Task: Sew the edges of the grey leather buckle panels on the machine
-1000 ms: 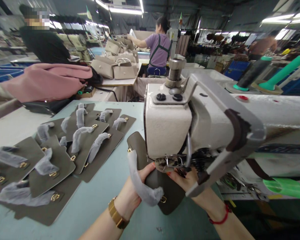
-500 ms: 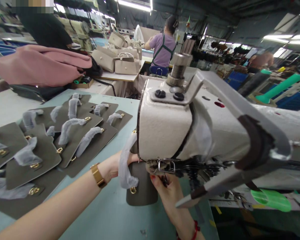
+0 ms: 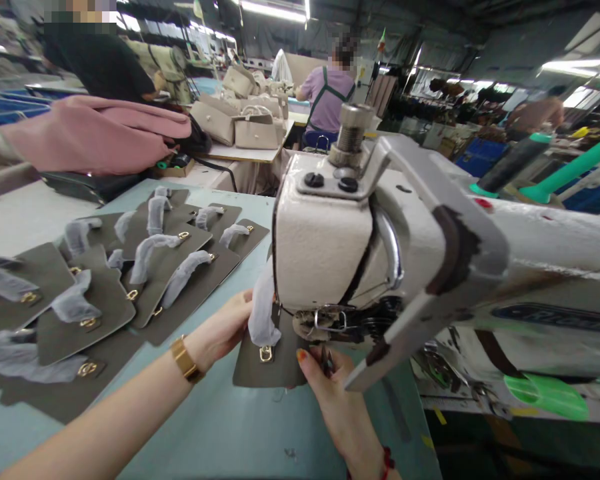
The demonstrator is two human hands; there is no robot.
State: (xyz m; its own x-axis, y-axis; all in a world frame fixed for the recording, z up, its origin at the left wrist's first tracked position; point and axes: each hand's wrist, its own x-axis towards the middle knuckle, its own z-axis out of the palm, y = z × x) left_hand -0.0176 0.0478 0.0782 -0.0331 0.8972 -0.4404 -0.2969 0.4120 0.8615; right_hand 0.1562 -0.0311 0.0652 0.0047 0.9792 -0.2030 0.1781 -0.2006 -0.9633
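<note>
A dark grey-brown bag flap [image 3: 257, 369] lies under the sewing machine head [image 3: 325, 247], its far part hidden behind the head. Its handle [image 3: 264, 310] is wrapped in whitish film and ends in a gold buckle [image 3: 265, 354]. My left hand [image 3: 230, 327] grips the flap's left side, fingertips partly hidden by the handle. On the near right edge, my right hand [image 3: 333, 393] is closed with its thumb pressing the flap beside the presser area. A small dark pointed metal tool [image 3: 327, 361], perhaps thread snips, shows within that hand.
Several similar flaps [image 3: 87, 310] with wrapped handles overlap on the blue-green table [image 3: 205, 427] at left. A grey bent metal bar [image 3: 455, 247] juts before the machine. Beyond are pink material [image 3: 100, 133], beige bags [image 3: 255, 130] and a co-worker in purple [image 3: 327, 97].
The flap has shifted farther away and turned, its near left corner swinging left. Both hands moved with it. The machine's chrome part, blurred before, now shows sharply. The view has shifted slightly.
</note>
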